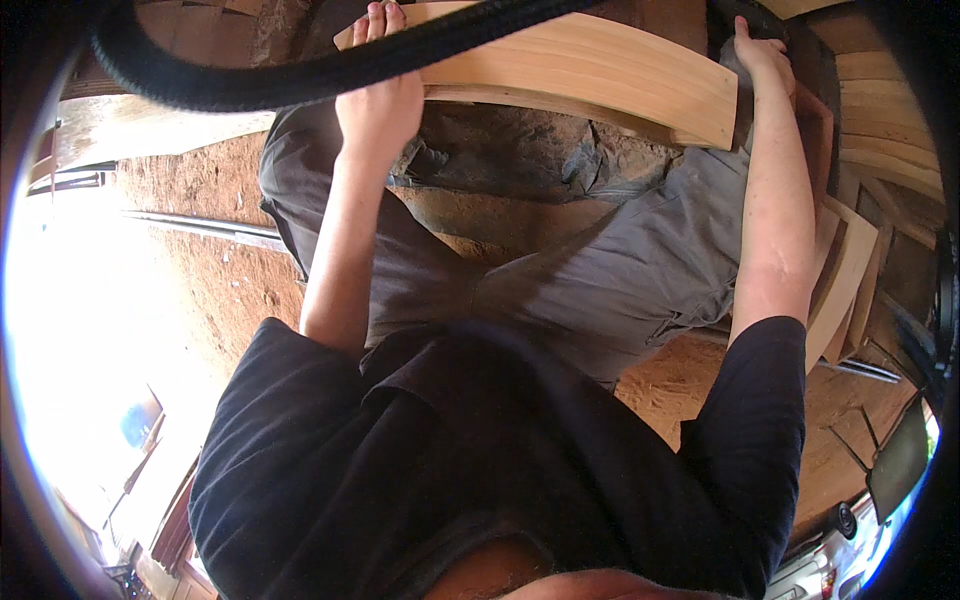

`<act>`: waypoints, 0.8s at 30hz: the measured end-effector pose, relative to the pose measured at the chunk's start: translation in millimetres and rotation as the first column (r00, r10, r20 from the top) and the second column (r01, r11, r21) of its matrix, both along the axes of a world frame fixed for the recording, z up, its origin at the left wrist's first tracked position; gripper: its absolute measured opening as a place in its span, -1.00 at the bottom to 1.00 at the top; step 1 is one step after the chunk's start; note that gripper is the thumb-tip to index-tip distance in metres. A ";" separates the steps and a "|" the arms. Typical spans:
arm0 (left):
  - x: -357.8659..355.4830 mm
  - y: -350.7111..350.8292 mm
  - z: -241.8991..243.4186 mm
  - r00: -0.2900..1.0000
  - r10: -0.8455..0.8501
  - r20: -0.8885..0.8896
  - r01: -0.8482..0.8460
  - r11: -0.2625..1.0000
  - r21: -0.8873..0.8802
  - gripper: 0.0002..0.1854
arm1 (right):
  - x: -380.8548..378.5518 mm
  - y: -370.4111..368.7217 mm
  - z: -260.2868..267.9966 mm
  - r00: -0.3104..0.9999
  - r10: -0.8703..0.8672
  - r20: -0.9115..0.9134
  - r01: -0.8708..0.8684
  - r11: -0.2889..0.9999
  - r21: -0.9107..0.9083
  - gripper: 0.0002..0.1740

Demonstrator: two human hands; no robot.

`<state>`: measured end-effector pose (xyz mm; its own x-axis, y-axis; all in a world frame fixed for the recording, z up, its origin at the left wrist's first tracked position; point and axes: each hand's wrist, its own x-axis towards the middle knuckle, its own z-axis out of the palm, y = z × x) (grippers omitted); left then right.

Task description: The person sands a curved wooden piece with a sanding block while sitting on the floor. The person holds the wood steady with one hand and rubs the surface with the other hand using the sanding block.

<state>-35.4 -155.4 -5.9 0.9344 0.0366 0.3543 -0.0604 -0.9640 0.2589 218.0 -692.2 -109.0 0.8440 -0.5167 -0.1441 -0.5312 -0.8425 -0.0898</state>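
Note:
A curved, light-coloured wooden panel [600, 64] lies across the top of the view, above my knees, with another curved wooden edge beneath it. My left hand [381, 101] is on its left end, fingers reaching across the panel to the far edge; a dark braided band in front hides part of the fingers. My right hand [763, 60] is just beyond the panel's right end, beside my right knee, thumb pointing away from me. It touches something dark and greyish, and its fingers are mostly hidden, so I cannot tell what it holds.
Curved wooden pieces [844, 277] stand stacked by my right arm, with more pale wooden slats [885, 127] beyond. Crumpled dark sheeting [517, 154] lies between my knees. Metal bars [217, 225] rest on the reddish ground at left. A parked car shows at the lower right.

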 end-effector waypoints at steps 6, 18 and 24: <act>6.2 -138.2 -22.5 0.935 -0.321 0.150 0.343 0.925 -0.163 -0.59 | -9.6 5.9 11.4 0.999 -0.011 -0.030 0.012 1.000 0.025 0.46; -8.9 -262.3 -15.4 0.835 -0.549 0.030 0.548 0.826 -0.130 -0.38 | -13.4 6.8 15.9 1.000 0.027 -0.007 -0.027 0.999 0.038 0.47; -14.8 -70.1 0.5 0.982 -0.188 -0.013 0.188 0.975 0.118 -0.45 | -1.0 -7.0 -1.0 1.000 0.011 0.002 -0.011 1.000 0.027 0.49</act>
